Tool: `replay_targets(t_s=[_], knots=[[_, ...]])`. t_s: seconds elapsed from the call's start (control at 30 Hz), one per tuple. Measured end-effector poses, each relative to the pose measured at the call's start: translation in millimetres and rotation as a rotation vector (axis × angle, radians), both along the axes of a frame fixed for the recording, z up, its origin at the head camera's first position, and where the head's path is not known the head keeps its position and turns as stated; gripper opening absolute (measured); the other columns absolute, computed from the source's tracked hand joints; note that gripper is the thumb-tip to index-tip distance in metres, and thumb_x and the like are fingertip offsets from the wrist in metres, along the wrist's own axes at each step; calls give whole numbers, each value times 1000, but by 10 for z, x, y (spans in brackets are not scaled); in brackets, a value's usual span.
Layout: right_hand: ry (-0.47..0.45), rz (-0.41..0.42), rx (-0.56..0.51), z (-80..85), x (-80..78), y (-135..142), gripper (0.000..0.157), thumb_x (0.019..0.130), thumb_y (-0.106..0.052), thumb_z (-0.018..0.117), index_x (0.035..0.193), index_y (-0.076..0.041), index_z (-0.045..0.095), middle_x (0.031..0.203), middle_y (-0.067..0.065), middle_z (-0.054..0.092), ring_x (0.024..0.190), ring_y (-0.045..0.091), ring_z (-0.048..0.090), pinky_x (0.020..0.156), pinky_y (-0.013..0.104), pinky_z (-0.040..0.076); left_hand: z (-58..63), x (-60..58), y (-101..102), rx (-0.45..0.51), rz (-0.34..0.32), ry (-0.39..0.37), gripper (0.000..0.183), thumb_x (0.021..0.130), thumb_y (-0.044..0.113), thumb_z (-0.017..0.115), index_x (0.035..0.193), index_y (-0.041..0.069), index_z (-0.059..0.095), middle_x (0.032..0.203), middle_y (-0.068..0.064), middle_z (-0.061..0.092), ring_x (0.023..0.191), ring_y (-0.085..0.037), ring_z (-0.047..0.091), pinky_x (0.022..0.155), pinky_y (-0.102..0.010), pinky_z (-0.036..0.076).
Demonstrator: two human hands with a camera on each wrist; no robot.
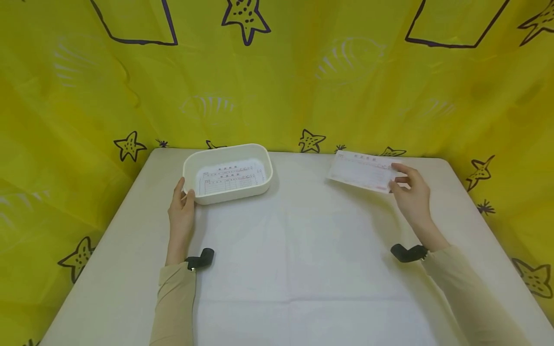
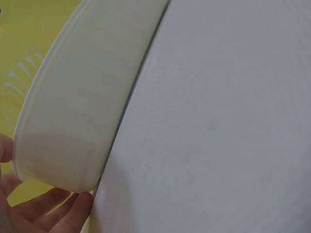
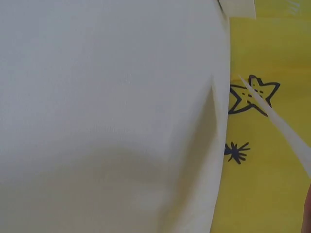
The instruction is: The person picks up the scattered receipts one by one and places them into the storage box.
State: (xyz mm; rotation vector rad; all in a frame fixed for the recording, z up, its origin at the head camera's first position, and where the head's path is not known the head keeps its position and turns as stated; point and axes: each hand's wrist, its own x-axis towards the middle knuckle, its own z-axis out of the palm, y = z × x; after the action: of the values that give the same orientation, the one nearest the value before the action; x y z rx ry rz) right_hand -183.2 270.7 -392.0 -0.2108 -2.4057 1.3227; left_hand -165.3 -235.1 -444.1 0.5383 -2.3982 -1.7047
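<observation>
A cream plastic basin (image 1: 229, 194) with rounded corners stands at the back left of the table. Printed paper forms (image 1: 231, 179) with red lines lie inside it. My left hand (image 1: 182, 214) grips the basin's near left corner, thumb at the front and fingers round the end. In the left wrist view the fingertips (image 2: 77, 208) touch the basin's wall (image 2: 73, 121) low down. At the right, my right hand (image 1: 413, 194) pinches the right end of a similar paper form (image 1: 363, 170), held above the table. The right wrist view shows that paper (image 3: 286, 131) nearly edge-on.
A white cloth (image 1: 294, 259) with fold creases covers the table. Behind and beside it hangs a yellow curtain (image 1: 277, 96) with drawn stars and shells. Each wrist wears a black camera mount, such as the right mount (image 1: 409, 253).
</observation>
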Motion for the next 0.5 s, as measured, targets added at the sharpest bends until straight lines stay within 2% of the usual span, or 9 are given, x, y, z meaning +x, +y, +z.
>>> replay_targets(t_s=[0.23, 0.5], knots=[[57, 79, -46, -49, 1, -218, 42, 88, 6, 57, 129, -3, 57, 126, 10, 55, 87, -1, 51, 66, 3, 46, -16, -4, -6, 11, 8, -4, 51, 101, 45, 38, 149, 46, 21, 157, -7, 30, 142, -27, 36, 117, -46, 27], [85, 120, -79, -68, -46, -486, 40, 89, 8, 57, 128, -1, 57, 126, 15, 55, 88, 2, 52, 70, 2, 46, -37, -15, -15, 9, 10, 12, 51, 101, 45, 39, 149, 45, 22, 156, -9, 32, 141, -28, 37, 117, -47, 28]])
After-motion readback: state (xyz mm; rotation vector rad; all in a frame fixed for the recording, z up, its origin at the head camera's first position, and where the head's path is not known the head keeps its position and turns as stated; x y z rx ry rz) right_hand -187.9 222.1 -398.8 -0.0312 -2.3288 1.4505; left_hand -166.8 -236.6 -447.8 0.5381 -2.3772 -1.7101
